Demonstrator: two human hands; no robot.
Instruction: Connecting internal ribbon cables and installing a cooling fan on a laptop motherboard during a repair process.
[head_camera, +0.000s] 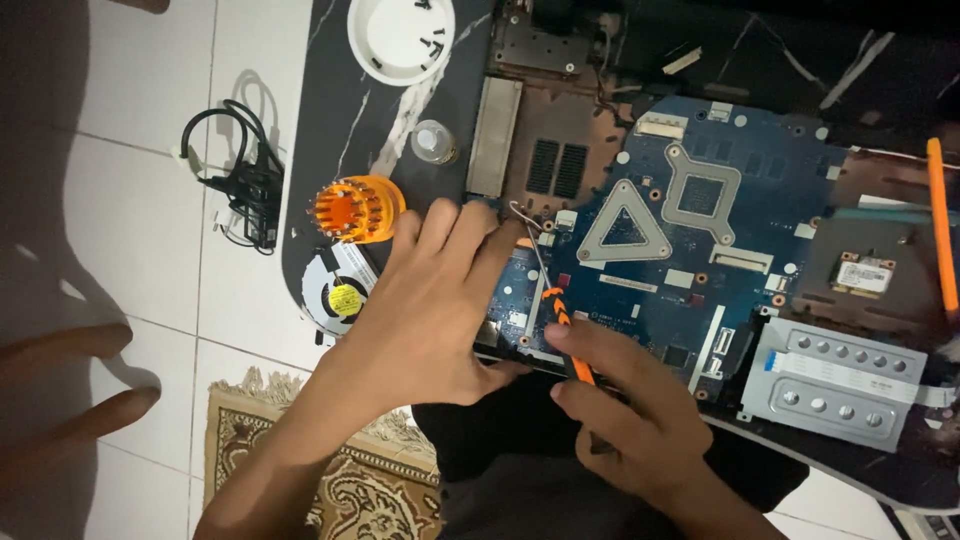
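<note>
Screwdriver (565, 330), slim with an orange and black handle, is held in the right hand (620, 410), whose fingers are closed around its rear part. Its long axis is slanted up and to the left, the tip set on the blue circuit board (660, 290) near the board's left edge. The left hand (420, 320) is laid flat, fingers spread and holding nothing, just beside the shaft on its left, pressed on the board's near-left corner.

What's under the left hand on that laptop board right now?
The left hand covers the blue motherboard's left edge; a thin wire emerges at its fingertips. A cooling fan shows partly beside the wrist. Anything directly beneath the palm is hidden.
</note>
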